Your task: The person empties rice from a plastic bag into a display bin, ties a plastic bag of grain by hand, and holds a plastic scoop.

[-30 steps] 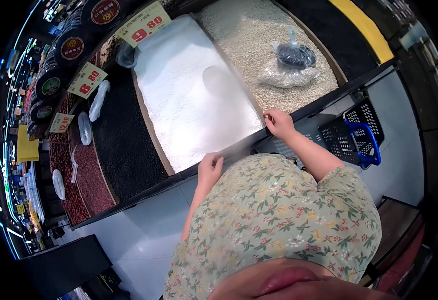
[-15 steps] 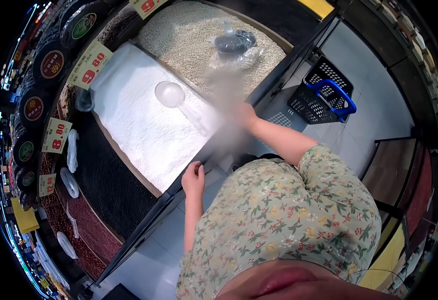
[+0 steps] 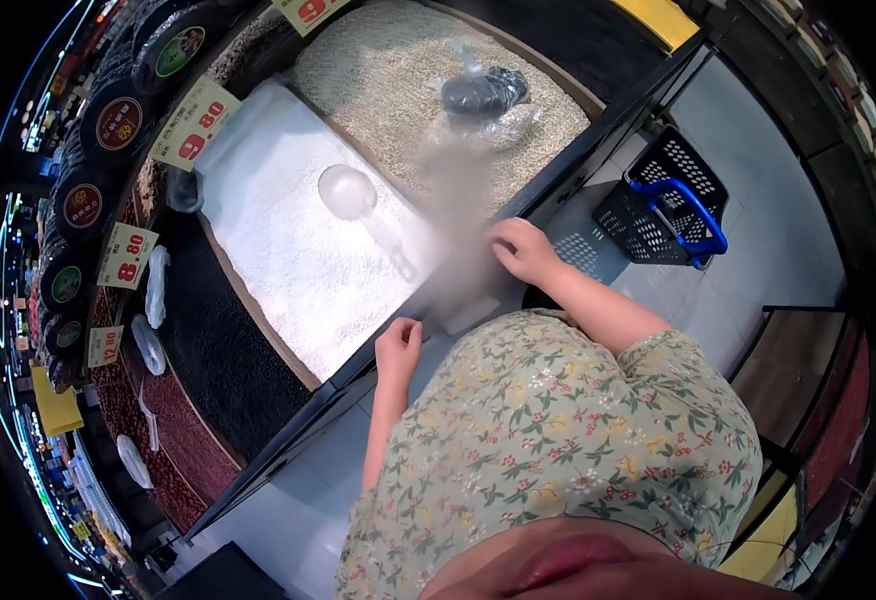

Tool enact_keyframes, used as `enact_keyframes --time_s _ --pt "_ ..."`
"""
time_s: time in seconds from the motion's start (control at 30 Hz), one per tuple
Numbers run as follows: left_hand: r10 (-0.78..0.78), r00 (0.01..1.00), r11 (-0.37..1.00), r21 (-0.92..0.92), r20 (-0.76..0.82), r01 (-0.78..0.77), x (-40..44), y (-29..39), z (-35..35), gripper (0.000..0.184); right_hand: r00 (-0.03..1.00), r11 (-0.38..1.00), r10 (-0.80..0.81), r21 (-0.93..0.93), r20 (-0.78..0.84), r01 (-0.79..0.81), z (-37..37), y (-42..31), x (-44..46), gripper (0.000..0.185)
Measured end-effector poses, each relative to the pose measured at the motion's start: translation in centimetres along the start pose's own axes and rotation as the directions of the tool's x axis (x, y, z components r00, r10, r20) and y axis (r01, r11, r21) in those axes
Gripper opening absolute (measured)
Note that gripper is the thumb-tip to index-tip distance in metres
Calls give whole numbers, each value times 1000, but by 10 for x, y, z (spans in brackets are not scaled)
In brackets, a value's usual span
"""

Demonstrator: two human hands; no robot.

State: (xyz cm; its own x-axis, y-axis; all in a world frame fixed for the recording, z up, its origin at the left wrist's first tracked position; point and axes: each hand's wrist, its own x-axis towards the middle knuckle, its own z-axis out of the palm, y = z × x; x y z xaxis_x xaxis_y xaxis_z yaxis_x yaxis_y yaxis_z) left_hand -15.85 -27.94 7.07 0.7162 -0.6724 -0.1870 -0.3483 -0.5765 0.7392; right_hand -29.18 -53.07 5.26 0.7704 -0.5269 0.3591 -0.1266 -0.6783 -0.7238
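Observation:
My left hand (image 3: 398,348) is at the front rim of the grain bins, fingers curled together; what they hold, if anything, I cannot make out. Farther right, my right hand (image 3: 524,252) is held over the same rim with its fingers bent in. A grey smear in the picture covers the space beside its fingertips, so their contents are hidden. A pale, see-through patch (image 3: 470,314) shows between the hands, too blurred to name. On the white grain (image 3: 288,230), in front of both hands, lies a clear plastic scoop (image 3: 348,192), its handle pointing toward me.
A knotted plastic bag with dark contents (image 3: 484,92) lies on the beige grain (image 3: 378,60). Black grain (image 3: 208,320) fills the bin at left. Price cards (image 3: 196,124) stand along the far edge. A black shopping basket with a blue handle (image 3: 673,200) is on the floor at right.
My right hand now shows more fully, with its curled fingers drawn back from the grey smear. My left hand remains by the rim. The whole view has shifted slightly; the scoop lies still.

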Motion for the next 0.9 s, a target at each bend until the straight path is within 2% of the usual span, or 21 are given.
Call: enact_keyframes --time_s 0.13,0.2,0.27,0.33,0.4,0.47,0.53,0.63,0.67,0.73,0.77,0.83,0.87,0.9 --pt "-2 998 992 -123 58 9 18 28 25 16 986 997 -57 41 -159 64 -45 35 50 16" --pt "-32 989 977 -204 147 62 35 43 44 15 988 996 -21 88 -151 34 -70 54 85 17" --pt "-47 989 974 -215 141 77 56 59 61 17 985 988 19 156 -170 8 -87 83 121 17" --pt "-143 984 894 -413 108 175 73 79 81 16 982 987 51 160 -180 -22 -103 104 156 19" --pt "-193 977 864 -456 95 215 91 92 97 17 990 980 94 186 -104 -74 -115 124 189 21" --pt "-290 948 843 -435 131 317 105 98 105 17 995 980 88 180 -34 -81 -121 138 217 23" --pt "-332 935 840 -411 123 353 112 101 112 17 997 982 75 173 31 -80 -117 153 243 26" --pt "-442 897 826 -390 2 408 110 106 120 16 991 999 33 26 131 -37 -96 171 274 41" --pt "-458 889 820 -391 -8 418 108 107 123 16 989 999 27 39 145 -33 -88 174 284 41" --pt "-483 862 826 -407 -157 389 104 105 133 16 927 983 179 -33 330 -178 -77 174 298 49" --pt "-488 858 823 -411 -159 393 102 103 138 16 925 984 176 -33 337 -176 -72 172 301 49" --pt "-424 818 905 -143 -389 401 103 102 148 15 933 973 224 -14 283 -229 -71 164 307 57" --pt "-421 821 906 -143 -386 398 103 104 151 15 933 973 227 -17 279 -231 -77 158 310 57" --pt "-345 818 923 -7 -460 385 103 107 152 14 909 975 217 -30 357 -221 -94 143 314 54"
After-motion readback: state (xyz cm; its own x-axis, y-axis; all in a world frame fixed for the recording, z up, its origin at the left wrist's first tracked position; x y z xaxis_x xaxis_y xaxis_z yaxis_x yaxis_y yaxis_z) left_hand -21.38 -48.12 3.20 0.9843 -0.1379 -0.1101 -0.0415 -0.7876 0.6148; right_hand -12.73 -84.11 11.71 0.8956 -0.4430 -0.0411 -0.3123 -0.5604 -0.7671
